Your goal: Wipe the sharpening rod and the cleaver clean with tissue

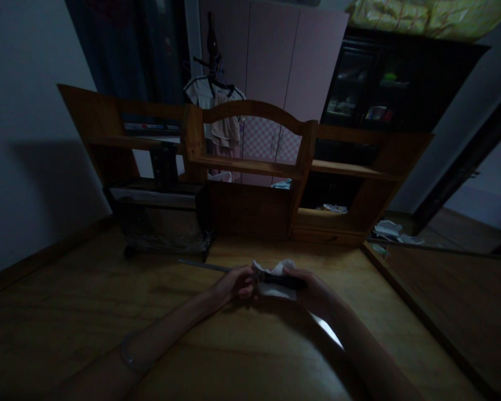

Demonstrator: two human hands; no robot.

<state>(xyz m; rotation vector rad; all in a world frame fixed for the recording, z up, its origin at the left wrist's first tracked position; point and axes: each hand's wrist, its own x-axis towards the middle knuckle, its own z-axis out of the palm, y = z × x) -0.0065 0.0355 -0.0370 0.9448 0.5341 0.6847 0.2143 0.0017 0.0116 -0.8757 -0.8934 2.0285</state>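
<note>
My left hand [241, 283] is closed round the middle of a long thin tool whose narrow grey shaft [204, 265] sticks out to the left. Its black handle [284, 280] points right, level above the wooden tabletop. A crumpled white tissue [281, 271] lies against and behind the handle. My right hand [311, 287] grips the tissue and the handle's end, thumb on top. Dim light and my fingers hide the joint between shaft and handle, so its exact kind is unclear.
A wooden shelf unit [253, 164] stands along the tabletop's far edge. At its left sits a dark box-like appliance [162, 220]. White papers [388, 229] lie beyond the right side. A bright streak [328, 331] shows beside my right forearm.
</note>
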